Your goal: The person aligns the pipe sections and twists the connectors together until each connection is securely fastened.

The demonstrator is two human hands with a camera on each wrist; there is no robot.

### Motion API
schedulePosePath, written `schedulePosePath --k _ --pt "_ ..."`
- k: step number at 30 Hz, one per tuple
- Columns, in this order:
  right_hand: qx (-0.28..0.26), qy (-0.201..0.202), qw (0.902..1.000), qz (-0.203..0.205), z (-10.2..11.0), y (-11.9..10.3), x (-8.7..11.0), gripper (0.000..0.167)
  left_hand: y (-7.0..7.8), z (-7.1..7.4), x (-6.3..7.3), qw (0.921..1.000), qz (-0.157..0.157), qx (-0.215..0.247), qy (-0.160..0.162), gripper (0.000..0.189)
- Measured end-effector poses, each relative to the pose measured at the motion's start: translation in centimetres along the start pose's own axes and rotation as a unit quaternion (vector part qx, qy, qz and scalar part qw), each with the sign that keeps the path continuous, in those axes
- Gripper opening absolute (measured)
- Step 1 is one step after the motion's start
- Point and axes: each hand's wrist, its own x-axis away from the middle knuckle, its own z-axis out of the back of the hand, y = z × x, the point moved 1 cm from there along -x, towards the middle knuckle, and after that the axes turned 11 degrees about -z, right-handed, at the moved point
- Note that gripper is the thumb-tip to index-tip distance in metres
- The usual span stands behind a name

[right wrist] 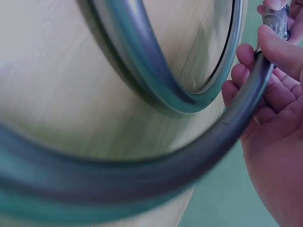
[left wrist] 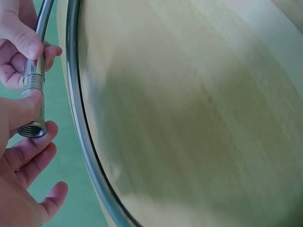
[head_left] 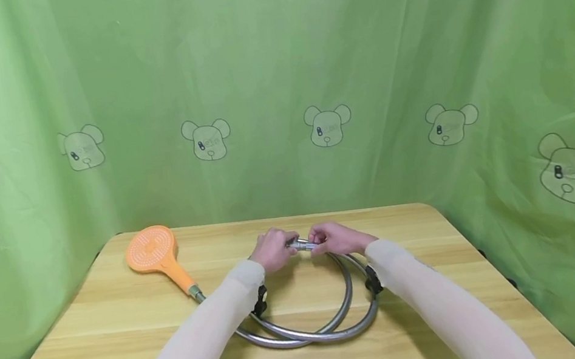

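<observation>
A silver shower hose lies in loops on the table, one end raised between both hands. My left hand pinches the metal connector nut at that end; its open threaded mouth shows in the left wrist view. My right hand grips the hose just behind, where a ridged threaded section shows between the two hands. In the right wrist view the right thumb and fingers curl round the hose end. An orange shower head lies at the table's far left, joined to the hose's other end.
The wooden table has its far edge against a green curtain printed with bear heads, which also hangs along both sides. Dark wrist cameras sit on both wrists, close to the hose loops.
</observation>
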Motion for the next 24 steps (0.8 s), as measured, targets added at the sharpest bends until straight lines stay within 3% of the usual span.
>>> schedulePosePath --k 5,12,19,24 --pt "0.006 -0.004 1.0000 0.004 0.03 0.20 0.04 0.012 0.05 0.07 0.15 0.9999 0.006 0.011 -0.001 0.037" --pt "0.012 -0.028 0.9990 -0.032 0.19 0.82 0.16 0.027 0.04 -0.07 0.23 0.9997 0.014 0.022 -0.002 0.040" --pt "-0.009 -0.054 0.9975 -0.045 0.33 0.72 0.17 0.030 0.10 -0.34 0.15 0.9999 0.013 0.002 -0.004 0.032" --pt "-0.009 -0.050 0.9974 -0.051 0.29 0.48 0.37 0.024 0.26 -0.50 0.11 0.9999 0.009 -0.008 -0.007 0.030"
